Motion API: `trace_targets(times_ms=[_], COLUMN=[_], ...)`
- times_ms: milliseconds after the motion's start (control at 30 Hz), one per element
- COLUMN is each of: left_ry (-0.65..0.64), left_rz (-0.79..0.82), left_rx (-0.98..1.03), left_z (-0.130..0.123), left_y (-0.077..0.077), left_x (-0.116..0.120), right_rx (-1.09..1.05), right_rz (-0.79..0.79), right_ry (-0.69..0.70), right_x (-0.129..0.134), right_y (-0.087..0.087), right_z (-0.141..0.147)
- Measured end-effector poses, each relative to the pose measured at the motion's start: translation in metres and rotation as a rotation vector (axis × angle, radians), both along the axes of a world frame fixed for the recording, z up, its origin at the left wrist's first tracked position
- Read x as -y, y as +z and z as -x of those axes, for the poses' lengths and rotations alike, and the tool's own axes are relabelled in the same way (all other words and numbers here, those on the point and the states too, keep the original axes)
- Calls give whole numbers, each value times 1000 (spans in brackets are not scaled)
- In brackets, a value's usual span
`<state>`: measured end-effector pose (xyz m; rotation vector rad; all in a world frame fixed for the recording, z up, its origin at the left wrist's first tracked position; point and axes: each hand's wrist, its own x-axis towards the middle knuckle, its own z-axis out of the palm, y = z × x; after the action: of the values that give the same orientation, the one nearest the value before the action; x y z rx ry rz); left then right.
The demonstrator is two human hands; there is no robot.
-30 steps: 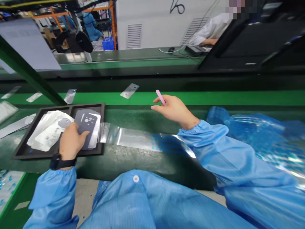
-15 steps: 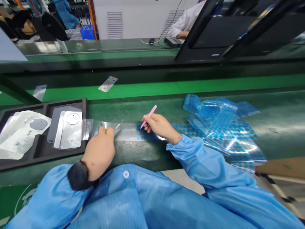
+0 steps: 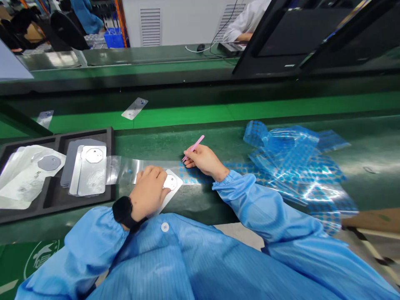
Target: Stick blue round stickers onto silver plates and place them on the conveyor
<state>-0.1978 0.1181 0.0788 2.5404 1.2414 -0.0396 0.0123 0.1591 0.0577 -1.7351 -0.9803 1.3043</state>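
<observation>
Pink tweezers [image 3: 197,143] are pinched in my right hand [image 3: 204,160], tips pointing down-left over a clear strip with blue dots [image 3: 187,175]. My left hand [image 3: 149,189], with a black watch on the wrist, grips a thin silver plate [image 3: 172,181] that has a round cutout shape at its upper end. The plate lies tilted over the strip, and its lower part is mostly hidden by the hand. Leftward, the clear strip reaches the edge of a black tray [image 3: 110,141] holding silver and grey plates [image 3: 93,175].
Crumpled blue-dotted film [image 3: 293,162] is heaped at the right. White sheets [image 3: 28,175] fill the tray's left compartment. Two loose plates lie farther back, one on the green band [image 3: 135,108]. Black monitors [image 3: 281,41] stand behind; beyond them a person's white sleeve shows.
My left hand has moved right and slightly turned, and the silver plate now shows beneath it. My right hand with the tweezers has shifted slightly left.
</observation>
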Motion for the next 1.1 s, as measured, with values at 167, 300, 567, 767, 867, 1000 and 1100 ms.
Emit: trace_targets(times_ms=[167, 300, 567, 767, 867, 1000, 1100], left_ry=[-111, -96, -136, -98, 7, 58, 61], left_rz=[55, 53, -19, -43, -91, -100, -98], left_rx=[144, 187, 224, 225, 256, 267, 272], left_z=[5, 7, 2, 1, 3, 3, 2], left_y=[-25, -36, -36, -41, -47, -51, -52], left_x=[-23, -21, -18, -18, -13, -7, -5], right_rx=[25, 27, -135, -170, -149, -106, -60], right_rz=[14, 14, 55, 48, 3, -34, 17], right_ry=[23, -27, 37, 29, 14, 71, 129], right_x=[-2, -2, -1, -1, 3, 16, 26], right_y=[0, -1, 3, 1, 2, 4, 4], right_z=[2, 4, -4, -9, -5, 13, 28])
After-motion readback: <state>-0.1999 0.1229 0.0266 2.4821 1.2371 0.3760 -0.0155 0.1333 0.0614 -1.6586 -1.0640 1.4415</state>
